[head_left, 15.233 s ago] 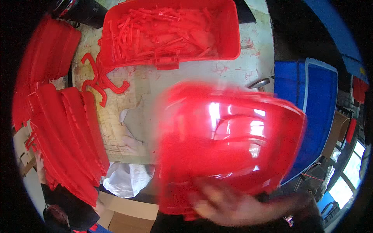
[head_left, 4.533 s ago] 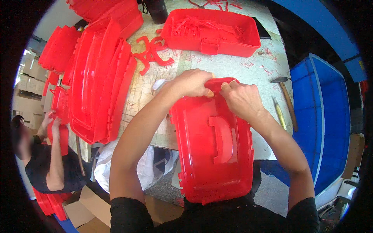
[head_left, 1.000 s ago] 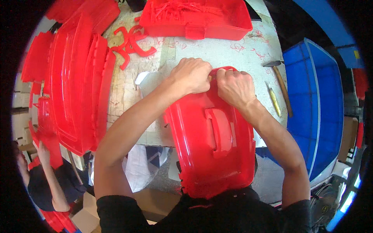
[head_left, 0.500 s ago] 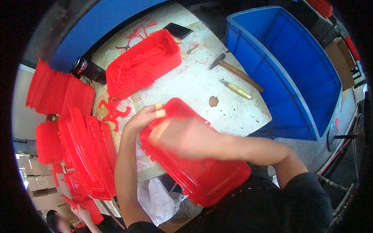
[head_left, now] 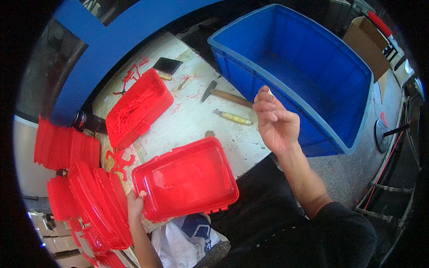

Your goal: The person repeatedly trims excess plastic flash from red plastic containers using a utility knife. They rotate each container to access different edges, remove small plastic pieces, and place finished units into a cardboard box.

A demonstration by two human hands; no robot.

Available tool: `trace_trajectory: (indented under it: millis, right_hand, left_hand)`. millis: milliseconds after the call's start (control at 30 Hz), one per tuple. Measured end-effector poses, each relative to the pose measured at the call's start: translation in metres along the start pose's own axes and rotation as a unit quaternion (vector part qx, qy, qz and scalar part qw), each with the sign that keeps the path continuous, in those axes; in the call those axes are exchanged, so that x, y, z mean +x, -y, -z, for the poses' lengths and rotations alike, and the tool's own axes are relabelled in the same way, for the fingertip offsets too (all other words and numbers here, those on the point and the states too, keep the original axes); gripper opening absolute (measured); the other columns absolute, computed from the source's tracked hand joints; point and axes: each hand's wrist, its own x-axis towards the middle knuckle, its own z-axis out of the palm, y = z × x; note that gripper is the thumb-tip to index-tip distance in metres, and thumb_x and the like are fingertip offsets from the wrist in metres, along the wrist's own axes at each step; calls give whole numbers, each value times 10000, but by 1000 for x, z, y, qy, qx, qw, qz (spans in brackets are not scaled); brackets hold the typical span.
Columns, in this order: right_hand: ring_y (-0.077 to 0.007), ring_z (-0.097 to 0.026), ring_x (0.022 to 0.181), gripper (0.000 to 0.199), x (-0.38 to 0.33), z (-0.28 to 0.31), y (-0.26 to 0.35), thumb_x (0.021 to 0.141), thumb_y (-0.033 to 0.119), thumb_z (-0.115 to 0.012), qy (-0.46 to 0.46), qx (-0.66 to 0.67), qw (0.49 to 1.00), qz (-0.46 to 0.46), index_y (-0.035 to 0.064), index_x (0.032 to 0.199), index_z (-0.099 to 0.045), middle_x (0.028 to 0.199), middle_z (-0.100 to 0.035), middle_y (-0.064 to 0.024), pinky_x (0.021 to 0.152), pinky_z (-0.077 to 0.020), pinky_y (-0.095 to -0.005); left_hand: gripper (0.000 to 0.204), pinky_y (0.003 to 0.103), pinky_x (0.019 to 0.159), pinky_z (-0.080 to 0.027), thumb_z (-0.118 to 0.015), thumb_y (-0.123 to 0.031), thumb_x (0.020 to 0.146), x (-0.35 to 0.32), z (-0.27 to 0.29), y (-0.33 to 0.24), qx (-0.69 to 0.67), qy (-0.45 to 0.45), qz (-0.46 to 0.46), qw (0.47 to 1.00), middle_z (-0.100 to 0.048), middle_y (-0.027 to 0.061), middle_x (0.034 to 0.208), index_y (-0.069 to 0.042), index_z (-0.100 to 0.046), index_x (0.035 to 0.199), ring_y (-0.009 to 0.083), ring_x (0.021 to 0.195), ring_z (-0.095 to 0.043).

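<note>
My left hand (head_left: pixel 135 205) grips the left end of a translucent red plastic lid (head_left: pixel 192 176), rectangular with small tabs along its rim. The lid is tilted over the near edge of the white worktable (head_left: pixel 174 118). My right hand (head_left: pixel 277 120) is raised off the lid, in front of the blue bin (head_left: pixel 250 67), palm towards me and fingers curled together. Pale covers sit on some fingertips, and anything small between those fingers is not visible. Beyond the lid stands a red plastic box (head_left: pixel 154 107) filled with thin red scraps.
A hammer (head_left: pixel 228 96) and a yellow-handled tool (head_left: pixel 233 117) lie on the table. Stacked red plastic parts (head_left: pixel 67 145) and more red lids (head_left: pixel 96 201) line the left side. A black bottle (head_left: pixel 89 123) lies behind them. A white plastic bag (head_left: pixel 176 241) hangs below the lid.
My right hand has lifted off the lid and moved right and up towards the blue bin. The lid has turned and shifted left in my left hand. The view has shifted too.
</note>
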Motion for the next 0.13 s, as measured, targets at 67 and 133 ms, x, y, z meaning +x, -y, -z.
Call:
trace_trajectory:
  millis: [67, 133]
  right_hand:
    - [-143, -503, 891, 453, 3, 2, 5, 844, -104, -552, 32, -44, 998, -18, 7, 1279, -489, 1067, -531, -83, 707, -463, -234]
    - [-143, -506, 899, 448, 8, 8, 0, 854, -96, -553, 44, -57, 997, -39, 17, 1283, -492, 1080, -533, -86, 710, -467, -235]
  left_hand:
    - [247, 341, 767, -527, -646, -85, 938, -16, 3, -5, 15, 16, 28, 999, -703, 85, 1047, -10, -631, 1173, 171, 863, -643]
    - [328, 274, 674, -466, -696, -182, 930, -30, 20, -11, -26, 34, 66, 997, -669, -10, 904, -26, -633, 1212, 84, 748, -572]
